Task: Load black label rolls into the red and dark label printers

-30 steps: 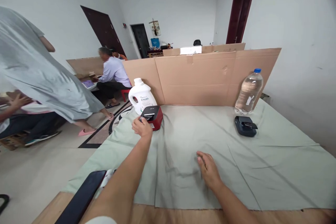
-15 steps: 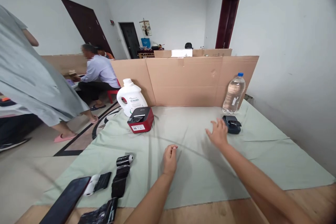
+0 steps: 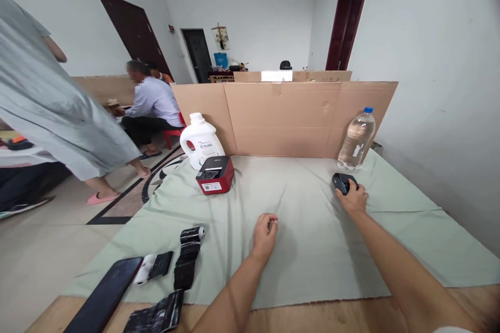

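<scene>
My right hand (image 3: 352,199) has its fingers around a small dark box-shaped device (image 3: 340,182), which sits on the pale green cloth (image 3: 297,265) in front of a clear bottle with a blue cap (image 3: 356,138). Its thumb is on the near left side and its fingers on the right. My left hand (image 3: 265,235) rests on the cloth near the middle, loosely closed with the fingers curled and nothing visible in it. To its upper left stands a red and black printer-like box (image 3: 215,176), in front of a white jug with a handle (image 3: 201,140).
Several rolls with black wrapping (image 3: 187,257) and a dark flat slab like a phone (image 3: 107,291) lie at the near left. A cardboard screen (image 3: 281,119) borders the far edge. A person in a grey garment (image 3: 66,93) stands at left; another (image 3: 154,101) sits beyond.
My right hand has moved right and closed around the dark device, which it was open beside earlier. My left hand keeps its curled shape. The view has shifted slightly.
</scene>
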Demonstrator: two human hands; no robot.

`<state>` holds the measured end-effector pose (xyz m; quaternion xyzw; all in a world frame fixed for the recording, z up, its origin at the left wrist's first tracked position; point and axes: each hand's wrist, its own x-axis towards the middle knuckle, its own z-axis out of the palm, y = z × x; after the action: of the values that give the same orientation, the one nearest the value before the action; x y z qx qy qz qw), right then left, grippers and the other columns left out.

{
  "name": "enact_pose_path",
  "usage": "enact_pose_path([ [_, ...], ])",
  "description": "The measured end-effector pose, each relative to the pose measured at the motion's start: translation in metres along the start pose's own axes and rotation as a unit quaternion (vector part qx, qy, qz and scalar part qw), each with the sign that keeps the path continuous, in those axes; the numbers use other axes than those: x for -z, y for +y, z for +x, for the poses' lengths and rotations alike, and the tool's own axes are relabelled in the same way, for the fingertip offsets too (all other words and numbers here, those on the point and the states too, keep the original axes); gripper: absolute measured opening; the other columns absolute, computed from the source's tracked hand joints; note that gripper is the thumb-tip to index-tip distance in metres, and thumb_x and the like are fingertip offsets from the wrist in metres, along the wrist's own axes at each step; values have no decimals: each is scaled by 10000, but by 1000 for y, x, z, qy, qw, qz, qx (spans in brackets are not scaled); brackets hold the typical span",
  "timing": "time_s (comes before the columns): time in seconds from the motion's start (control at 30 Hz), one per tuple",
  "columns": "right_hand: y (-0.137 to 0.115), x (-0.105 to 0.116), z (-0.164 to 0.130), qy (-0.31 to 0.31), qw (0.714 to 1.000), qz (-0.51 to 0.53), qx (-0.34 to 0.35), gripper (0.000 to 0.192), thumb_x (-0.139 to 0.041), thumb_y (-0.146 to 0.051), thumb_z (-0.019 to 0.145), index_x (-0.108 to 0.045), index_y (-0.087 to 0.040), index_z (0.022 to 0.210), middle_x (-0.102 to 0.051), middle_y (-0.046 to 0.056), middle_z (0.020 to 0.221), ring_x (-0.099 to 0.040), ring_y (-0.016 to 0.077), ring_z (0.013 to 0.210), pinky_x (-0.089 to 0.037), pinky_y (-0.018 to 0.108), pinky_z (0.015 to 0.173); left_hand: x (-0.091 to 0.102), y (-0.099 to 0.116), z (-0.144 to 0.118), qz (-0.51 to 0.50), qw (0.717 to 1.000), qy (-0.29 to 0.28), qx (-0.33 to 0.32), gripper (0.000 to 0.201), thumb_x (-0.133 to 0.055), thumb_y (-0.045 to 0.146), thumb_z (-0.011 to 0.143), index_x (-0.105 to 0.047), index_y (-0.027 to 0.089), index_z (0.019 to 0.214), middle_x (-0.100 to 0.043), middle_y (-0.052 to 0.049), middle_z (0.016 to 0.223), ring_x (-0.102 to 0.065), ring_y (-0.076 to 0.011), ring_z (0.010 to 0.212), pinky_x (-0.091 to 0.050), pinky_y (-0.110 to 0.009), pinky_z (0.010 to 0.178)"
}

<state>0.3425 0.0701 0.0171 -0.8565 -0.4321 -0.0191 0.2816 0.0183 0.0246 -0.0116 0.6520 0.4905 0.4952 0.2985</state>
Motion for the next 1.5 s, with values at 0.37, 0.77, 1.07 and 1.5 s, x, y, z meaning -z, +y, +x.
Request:
enact_pose_path([
  [0.37, -98, 10, -192, -3, 912, 217, 349, 661, -635, -421, 760, -439, -210, 1355, -347, 157, 1399, -399, 337, 1225, -390, 554, 997, 5, 31, -12, -485, 835, -136, 221, 767, -615, 613, 755, -307, 337, 1401, -579, -105, 1255, -640, -244, 1005, -526, -422, 843],
  [0.77, -99, -10, -194, -217, 820, 524, 80, 753, -590, -502, 812, -275, -235, 1441, -422, 136, 1423, -494, 276, 1238, -429, 461, 1022, 15, 15, -4, -445, 863, -153, 183, 1113, -817, 245, 623, -131, 260, 1499, -507, -118, 1378, -495, -311, 1239, -343, -462, 1076],
  [1.07, -89, -26, -185, -258, 776, 574, 45, 732, -593, -493, 829, -290, -251, 1450, -440, 82, 1439, -422, 241, 1318, -345, 424, 1105, 7, -1, -3, -495, 822, -167, 228, 889, -677, 348, 735, -203, 269, 1482, -447, -76, 1436, -472, -274, 1267, -372, -390, 1047],
  [1.5, -93, -18, -183, -267, 764, 587, -1, 766, -653, -495, 766, -350, -245, 1424, -486, 82, 1396, -477, 253, 1258, -364, 431, 1081, 10, -1, 1, -442, 843, -177, 251, 726, -626, 476, 778, -288, 285, 1391, -637, -34, 994, -569, -105, 613, -452, -223, 568],
])
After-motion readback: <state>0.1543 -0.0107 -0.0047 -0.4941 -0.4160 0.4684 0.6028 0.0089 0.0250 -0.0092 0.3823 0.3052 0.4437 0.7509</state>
